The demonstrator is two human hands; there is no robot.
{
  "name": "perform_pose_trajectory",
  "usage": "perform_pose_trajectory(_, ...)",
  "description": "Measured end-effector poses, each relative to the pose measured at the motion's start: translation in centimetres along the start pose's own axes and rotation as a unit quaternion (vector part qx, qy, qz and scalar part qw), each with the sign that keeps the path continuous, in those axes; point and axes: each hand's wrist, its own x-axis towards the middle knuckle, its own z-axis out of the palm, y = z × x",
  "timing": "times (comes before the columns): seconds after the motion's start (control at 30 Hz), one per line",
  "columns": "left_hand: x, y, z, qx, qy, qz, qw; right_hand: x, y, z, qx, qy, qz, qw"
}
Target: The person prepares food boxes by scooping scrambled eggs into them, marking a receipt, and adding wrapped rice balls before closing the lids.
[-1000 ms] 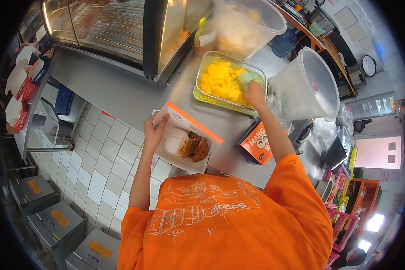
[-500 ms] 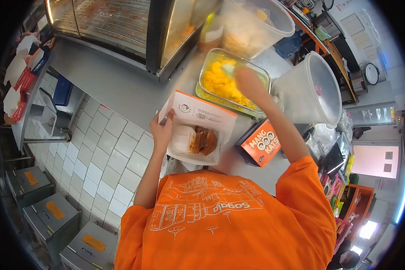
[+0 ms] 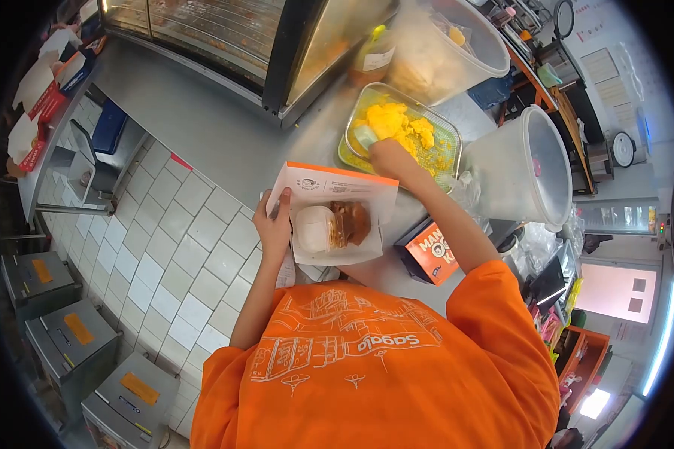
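My left hand (image 3: 275, 218) is closed on the left edge of an open paper meal box (image 3: 337, 179), its lid raised at the far side. Inside lie a white rice mound (image 3: 311, 228) and brown glazed meat (image 3: 354, 222), with a clear wrapper partly between them. My right hand (image 3: 394, 160) grips a pale spoon (image 3: 365, 137), its handle mostly hidden by the fingers. The spoon's bowl sits at the near left side of a rectangular basket (image 3: 454, 142) holding yellow scrambled egg (image 3: 389, 120).
A closed orange box (image 3: 430, 251) stands right of the meal box. Beyond the basket are a sauce bottle (image 3: 373, 56) and a large clear tub (image 3: 457, 52); a white bucket (image 3: 517, 168) is to the right. A glass warming cabinet (image 3: 225, 37) borders the steel counter.
My right hand has moved down and left in the basket, bringing the spoon to its near left side. The egg has shifted, baring more of the basket's bottom. My left hand keeps the box.
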Motion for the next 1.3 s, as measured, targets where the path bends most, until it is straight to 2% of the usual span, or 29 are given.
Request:
perform_pose_trajectory(0.07,-0.2,0.2,-0.2,0.009,-0.011,0.004,1.0,0.0,1.8,-0.5,0.134,0.1,-0.041,0.985)
perform_pose_trajectory(0.1,-0.4,0.2,-0.4,0.021,-0.023,0.004,0.999,-0.4,2.3,-1.0,0.222,0.079,-0.015,0.972)
perform_pose_trajectory(0.13,-0.5,0.0,-0.4,0.021,-0.021,0.005,1.0,-0.6,2.5,-0.6,0.221,0.079,-0.017,0.972)
perform_pose_trajectory(0.2,-0.4,-0.4,-0.1,0.002,-0.009,0.014,1.0,-1.1,3.0,0.1,0.381,0.04,0.102,0.918)
perform_pose_trajectory(0.23,-0.5,-0.4,0.0,0.002,-0.011,0.013,1.0,-1.5,3.2,0.1,0.381,0.041,0.104,0.918)
perform_pose_trajectory(0.3,-0.3,-0.1,0.1,0.011,0.0,-0.002,1.0,-1.9,3.2,-0.1,0.601,-0.036,0.155,0.783)
perform_pose_trajectory(0.33,-0.2,0.1,0.1,0.014,-0.002,-0.002,1.0,-2.1,3.1,0.3,0.604,-0.035,0.156,0.781)
perform_pose_trajectory(0.4,-0.2,0.4,0.0,0.044,0.001,-0.012,0.999,-2.5,3.1,0.9,0.698,-0.004,0.184,0.692)
perform_pose_trajectory(0.43,-0.1,0.4,0.0,0.047,0.001,-0.012,0.999,-2.7,3.1,1.0,0.699,-0.005,0.184,0.69)
perform_pose_trajectory(0.5,0.0,0.3,0.0,0.051,0.009,-0.025,0.998,-3.2,3.2,1.0,0.742,0.007,0.173,0.647)
perform_pose_trajectory(0.67,0.4,0.5,0.0,0.065,-0.001,-0.02,0.998,-4.6,4.7,1.1,0.78,0.038,0.154,0.605)
perform_pose_trajectory(0.73,0.5,0.4,0.0,0.069,0.001,-0.02,0.997,-5.8,4.8,0.5,0.789,0.092,0.143,0.591)
perform_pose_trajectory(0.83,0.8,0.3,-0.2,0.086,0.011,-0.036,0.996,-9.1,4.1,-1.1,0.753,0.182,0.153,0.613)
perform_pose_trajectory(0.9,1.0,0.4,-0.5,0.101,-0.021,-0.02,0.994,-12.9,2.4,-3.6,0.739,0.163,0.124,0.642)
perform_pose_trajectory(0.97,1.7,-0.2,-0.7,0.099,-0.026,-0.025,0.994,-16.9,0.1,-5.0,0.73,0.186,0.126,0.646)
perform_pose_trajectory(1.03,1.9,-0.8,-0.9,0.093,-0.037,-0.034,0.994,-20.3,-1.5,-5.1,0.695,0.166,0.145,0.685)
perform_pose_trajectory(1.1,2.2,-1.1,-1.2,0.07,-0.072,-0.028,0.995,-21.9,-4.4,-2.8,0.683,0.173,0.199,0.681)
perform_pose_trajectory(1.13,2.3,-1.2,-1.2,0.069,-0.077,-0.028,0.994,-21.9,-6.7,-1.5,0.708,0.138,0.193,0.665)
perform_pose_trajectory(1.17,2.3,-1.2,-1.2,0.066,-0.094,-0.01,0.993,-21.2,-8.7,-0.2,0.753,0.095,0.113,0.641)
perform_pose_trajectory(1.23,2.5,-1.0,-1.4,0.063,-0.114,0.01,0.991,-18.9,-13.6,2.8,0.833,0.091,0.073,0.541)
perform_pose_trajectory(1.3,2.8,-0.7,-1.7,0.084,-0.139,-0.012,0.987,-17.0,-16.7,6.5,0.852,0.129,0.053,0.505)
